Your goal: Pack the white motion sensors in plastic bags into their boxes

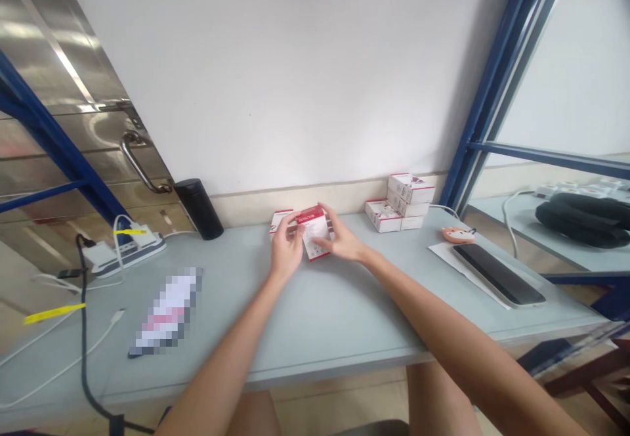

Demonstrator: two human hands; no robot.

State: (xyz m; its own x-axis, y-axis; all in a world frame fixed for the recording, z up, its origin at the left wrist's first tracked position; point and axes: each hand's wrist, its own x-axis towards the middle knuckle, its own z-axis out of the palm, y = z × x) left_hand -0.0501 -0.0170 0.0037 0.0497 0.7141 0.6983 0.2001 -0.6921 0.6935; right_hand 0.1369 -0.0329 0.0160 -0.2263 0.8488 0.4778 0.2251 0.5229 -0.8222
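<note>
A small white box with a red top band (315,229) is held tilted up between both hands, above the middle of the table. My left hand (287,247) grips its left edge, with the fingers curled behind it. From the right, my right hand (342,239) holds it with the thumb across the front and the fingers at the top edge. Just behind my left hand, another white and red box (281,218) is partly covered. To the right, several similar white boxes (411,190) stand stacked against the wall.
A black cylinder (199,209) and a white power strip (130,255) with cables stand at left, near a blurred flat item (167,311). On the right are a dark phone (497,274) on white paper and an orange-white object (457,234). Blue frame posts (485,88) flank the table (315,331).
</note>
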